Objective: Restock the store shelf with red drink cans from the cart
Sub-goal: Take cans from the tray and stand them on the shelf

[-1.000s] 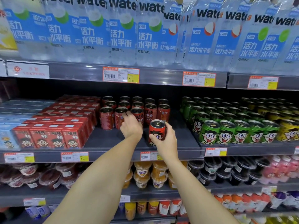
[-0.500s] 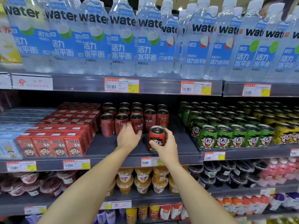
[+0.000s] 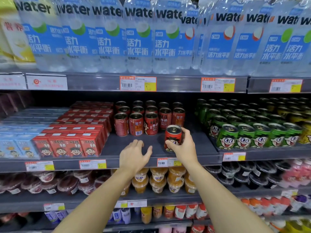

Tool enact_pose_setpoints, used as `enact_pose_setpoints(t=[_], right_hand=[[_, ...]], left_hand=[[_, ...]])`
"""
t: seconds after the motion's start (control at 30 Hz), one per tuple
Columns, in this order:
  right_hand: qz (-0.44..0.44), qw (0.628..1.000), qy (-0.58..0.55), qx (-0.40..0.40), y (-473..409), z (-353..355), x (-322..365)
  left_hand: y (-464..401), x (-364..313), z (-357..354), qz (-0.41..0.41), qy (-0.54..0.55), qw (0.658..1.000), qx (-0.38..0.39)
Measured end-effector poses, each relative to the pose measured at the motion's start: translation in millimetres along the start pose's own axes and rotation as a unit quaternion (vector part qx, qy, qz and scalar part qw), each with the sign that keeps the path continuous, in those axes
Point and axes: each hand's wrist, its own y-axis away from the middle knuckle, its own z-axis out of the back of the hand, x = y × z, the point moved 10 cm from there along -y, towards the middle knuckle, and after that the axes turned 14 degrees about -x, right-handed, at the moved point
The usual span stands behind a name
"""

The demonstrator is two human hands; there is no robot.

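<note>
While right hand (image 3: 184, 147) grips red can (image 3: 172, 137) near shelf (image 3: 193, 145) front edge, left hand (image 3: 134, 153) hovers spread, empty, over bare shelf space beside it.

Single head-worn wide-angle view, facing the store shelf (image 3: 127, 145) square-on and slightly downward, close enough that both forearms reach in from the bottom edge.

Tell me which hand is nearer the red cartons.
Left. The left hand hovers empty over the bare shelf just right of the red cartons; the right hand is farther right, gripping a red can.
</note>
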Motion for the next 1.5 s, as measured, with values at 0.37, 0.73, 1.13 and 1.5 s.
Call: enact_pose_setpoints(t=[0.37, 0.73, 1.13, 1.5], right_hand=[[-0.020, 0.997, 0.030, -0.065, 12, 15, 9], [-0.034, 0.996, 0.050, -0.061, -23, -22, 19], [-0.034, 0.997, 0.048, -0.047, -55, -51, 15], [-0.038, 0.997, 0.058, -0.035, -67, -57, 13]], left_hand=[[5, -5, 3, -0.041, -0.014, 0.997, -0.066], [4, -3, 1, -0.045, -0.027, 0.994, -0.091], [7, -3, 2, -0.061, -0.011, 0.991, -0.123], [6, -3, 0, -0.067, -0.009, 0.990, -0.123]])
